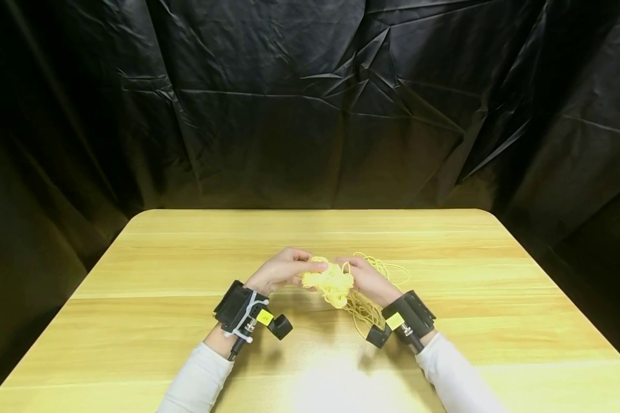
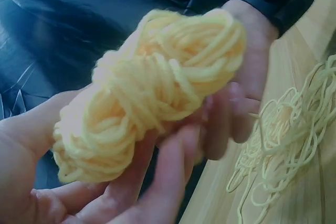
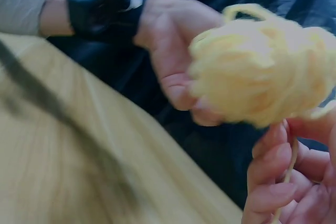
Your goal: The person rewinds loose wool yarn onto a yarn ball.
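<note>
A wound bundle of yellow yarn [image 1: 332, 283], tied round its middle by crosswise wraps, is held above the table between both hands. My left hand [image 1: 283, 268] grips its left end, the thumb lying on top. The left wrist view shows the whole bundle [image 2: 149, 90] with fingers beneath it. My right hand [image 1: 368, 280] is close against the other side; in the right wrist view its curled fingers pinch a single yarn strand [image 3: 292, 162] just under the bundle. Part of the right hand is hidden behind the yarn in the head view.
A loose, tangled heap of yarn [image 1: 364, 310] lies on the wooden table [image 1: 186, 252] under and beyond the right hand. Black sheeting [image 1: 268, 143] hangs behind the table. Each wrist wears a black band with a small camera [image 1: 281, 326] jutting inward.
</note>
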A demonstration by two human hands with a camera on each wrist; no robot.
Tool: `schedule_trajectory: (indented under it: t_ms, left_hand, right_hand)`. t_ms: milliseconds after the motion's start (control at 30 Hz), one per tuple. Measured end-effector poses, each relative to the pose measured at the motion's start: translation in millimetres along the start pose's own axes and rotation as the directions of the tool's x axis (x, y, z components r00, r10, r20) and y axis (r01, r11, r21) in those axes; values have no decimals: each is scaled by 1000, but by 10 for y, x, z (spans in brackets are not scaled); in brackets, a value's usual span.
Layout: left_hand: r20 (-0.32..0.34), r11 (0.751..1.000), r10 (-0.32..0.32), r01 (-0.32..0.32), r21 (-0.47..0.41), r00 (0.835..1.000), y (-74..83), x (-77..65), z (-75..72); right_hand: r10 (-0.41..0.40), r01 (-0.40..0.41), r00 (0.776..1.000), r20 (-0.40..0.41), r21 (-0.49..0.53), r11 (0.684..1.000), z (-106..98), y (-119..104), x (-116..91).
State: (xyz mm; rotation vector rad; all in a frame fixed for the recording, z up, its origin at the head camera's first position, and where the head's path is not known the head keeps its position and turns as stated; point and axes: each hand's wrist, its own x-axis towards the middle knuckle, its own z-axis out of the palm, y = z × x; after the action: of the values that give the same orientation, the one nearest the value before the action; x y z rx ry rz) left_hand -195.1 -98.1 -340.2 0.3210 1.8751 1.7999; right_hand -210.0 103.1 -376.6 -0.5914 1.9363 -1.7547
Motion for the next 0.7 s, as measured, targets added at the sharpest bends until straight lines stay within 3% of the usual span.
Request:
schedule_trajectory:
  t_ms: [167,367,500,700]
  left_hand:
    - [-3,998,13,-12,61,1000,-26,16,2]
    - [-105,985,-3,20,169,994,-48,24,5]
    - [-176,977,-16,53,205,984,-59,37,11]
    - [-233,977,-14,62,203,972,-51,42,20]
  right_hand:
    - [19,-16,997,-68,42,999,-23,-135,15]
    - [-52,62,990,-129,77,995,-27,-251,-17]
    - [-130,123,975,-180,-49,991,14,-334,-48]
    - [-232,176,945,-232,-240,955,93,-444,-92]
